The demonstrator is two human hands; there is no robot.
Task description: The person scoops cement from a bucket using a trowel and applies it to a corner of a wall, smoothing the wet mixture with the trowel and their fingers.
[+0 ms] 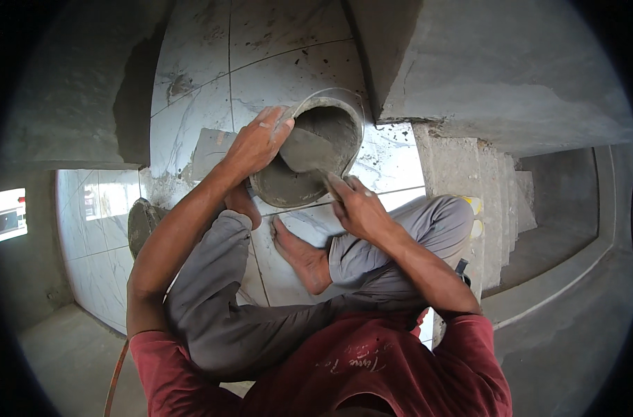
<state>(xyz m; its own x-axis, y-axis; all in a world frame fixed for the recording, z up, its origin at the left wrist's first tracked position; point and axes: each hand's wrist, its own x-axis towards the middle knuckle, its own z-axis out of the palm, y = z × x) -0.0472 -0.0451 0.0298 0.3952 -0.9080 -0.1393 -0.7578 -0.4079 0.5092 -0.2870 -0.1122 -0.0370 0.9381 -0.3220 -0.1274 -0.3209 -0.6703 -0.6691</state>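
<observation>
Shirt point(400, 347); two hands point(364, 210) (one bucket point(348, 135))

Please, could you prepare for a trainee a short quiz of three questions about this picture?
1. Which hand holds the trowel over the bucket?
2. True or false: the person wears boots.
3. Where in the picture are the steps?
A) Left side
B) Top edge
C) Right side

Key:
1. The right hand.
2. False; the feet are bare.
3. C.

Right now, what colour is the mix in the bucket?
The mix is grey; the head view shows it best.
</observation>
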